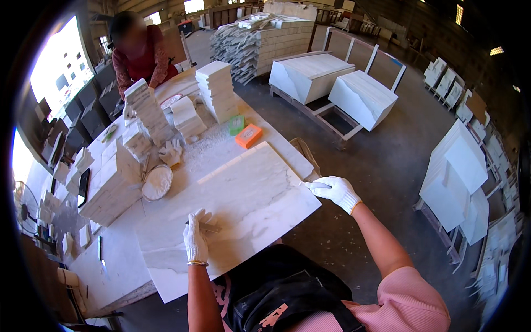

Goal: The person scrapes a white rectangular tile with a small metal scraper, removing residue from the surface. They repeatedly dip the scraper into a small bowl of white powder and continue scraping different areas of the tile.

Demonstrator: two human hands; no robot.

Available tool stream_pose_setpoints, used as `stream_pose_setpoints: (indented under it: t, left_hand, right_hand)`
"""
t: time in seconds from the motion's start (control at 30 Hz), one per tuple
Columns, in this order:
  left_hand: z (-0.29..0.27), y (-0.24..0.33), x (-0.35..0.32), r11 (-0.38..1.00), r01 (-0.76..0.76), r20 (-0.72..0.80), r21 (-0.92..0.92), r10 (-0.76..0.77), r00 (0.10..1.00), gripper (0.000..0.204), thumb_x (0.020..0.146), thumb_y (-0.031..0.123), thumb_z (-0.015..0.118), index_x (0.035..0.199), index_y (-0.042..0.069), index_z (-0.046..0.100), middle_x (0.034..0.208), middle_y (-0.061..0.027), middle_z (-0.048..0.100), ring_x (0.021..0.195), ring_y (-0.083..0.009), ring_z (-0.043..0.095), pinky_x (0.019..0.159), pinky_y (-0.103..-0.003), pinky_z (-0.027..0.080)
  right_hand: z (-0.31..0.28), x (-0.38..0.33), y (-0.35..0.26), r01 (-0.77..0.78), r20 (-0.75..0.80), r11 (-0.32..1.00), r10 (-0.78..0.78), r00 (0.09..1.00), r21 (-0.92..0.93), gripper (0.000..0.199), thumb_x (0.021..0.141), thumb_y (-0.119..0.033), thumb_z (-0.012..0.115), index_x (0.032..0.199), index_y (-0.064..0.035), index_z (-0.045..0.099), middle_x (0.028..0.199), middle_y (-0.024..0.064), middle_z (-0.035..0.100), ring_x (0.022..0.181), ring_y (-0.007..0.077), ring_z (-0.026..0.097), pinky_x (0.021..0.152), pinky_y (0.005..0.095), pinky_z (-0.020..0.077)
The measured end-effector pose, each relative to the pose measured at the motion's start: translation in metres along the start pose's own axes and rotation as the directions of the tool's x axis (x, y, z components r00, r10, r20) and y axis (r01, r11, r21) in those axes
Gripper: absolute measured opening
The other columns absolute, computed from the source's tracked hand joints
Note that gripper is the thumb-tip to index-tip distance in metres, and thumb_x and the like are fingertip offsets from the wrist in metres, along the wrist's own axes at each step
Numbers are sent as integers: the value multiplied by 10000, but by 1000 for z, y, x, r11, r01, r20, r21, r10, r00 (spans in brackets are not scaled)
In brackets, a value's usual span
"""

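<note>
A large white marble slab (243,205) with grey veins lies in front of me and juts over the table edge. My left hand (196,238), in a white knitted glove, is over its near left part, fingers closed around a flat grey scraper (211,227). At the slab's right corner my right hand (337,192), gloved too, grips a slim putty knife (316,186). The knife's tip is against or very near the slab's edge; which, I cannot tell. A round dish of white paste (157,182) stands beyond the slab's left side.
Stacks of marble strips (215,91) and a marble block (113,185) bearing a phone (83,187) stand on the table. Near them are an orange box (248,135), a green box (237,125) and a loose glove (171,153). A co-worker (138,55) is across the table. Slabs on racks (332,113) stand beyond.
</note>
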State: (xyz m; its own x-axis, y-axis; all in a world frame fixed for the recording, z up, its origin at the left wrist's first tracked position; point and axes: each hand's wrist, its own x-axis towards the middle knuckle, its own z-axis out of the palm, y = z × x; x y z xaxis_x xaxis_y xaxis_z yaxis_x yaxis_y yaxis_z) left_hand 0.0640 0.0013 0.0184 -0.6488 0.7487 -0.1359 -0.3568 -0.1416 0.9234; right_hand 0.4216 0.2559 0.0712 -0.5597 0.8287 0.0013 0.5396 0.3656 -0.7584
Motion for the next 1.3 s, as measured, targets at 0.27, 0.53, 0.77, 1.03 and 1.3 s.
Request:
stream_pose_setpoints:
  t: [0.27,0.53,0.77,1.03,1.3]
  left_hand:
    - [1,-2,1,1000,6,-20,7,-6,1000,679,1047,479,430,1337,-132,487,970,-276,685,1160,-362,603,972,-475,501]
    - [7,4,-3,1000,13,-13,0,-13,1000,671,1051,466,431,1344,-135,478,998,-296,676,1152,-378,613,950,-475,520]
    - [4,0,0,1000,7,-11,7,-7,1000,688,1045,480,436,1347,-136,475,1003,-293,679,1174,-376,601,955,-474,519]
    - [0,-3,1,999,-12,7,31,12,1000,709,1042,501,434,1348,-137,478,993,-282,686,1190,-361,594,977,-461,502]
    - [-2,-5,1,999,-10,5,32,10,1000,714,1031,522,446,1351,-115,494,1071,-278,678,1146,-348,623,940,-448,512]
  right_hand:
    - [-1,9,-5,-21,19,995,23,1000,-94,329,811,-410,753,1019,-157,783,938,68,761,831,202,720,760,303,537]
    - [0,10,-5,-36,22,992,39,999,-117,360,797,-454,753,990,-153,788,919,66,762,804,193,718,739,308,534]
    - [0,12,-5,-43,20,991,46,999,-130,362,795,-462,753,974,-150,790,911,62,763,803,198,718,739,310,533]
    - [-2,11,-17,-92,56,989,99,994,-118,305,804,-337,769,1019,-121,781,956,47,762,876,189,713,802,308,533]
    - [0,13,-13,-61,39,992,65,997,-106,340,802,-426,759,991,-145,788,934,53,764,837,190,720,765,306,536]
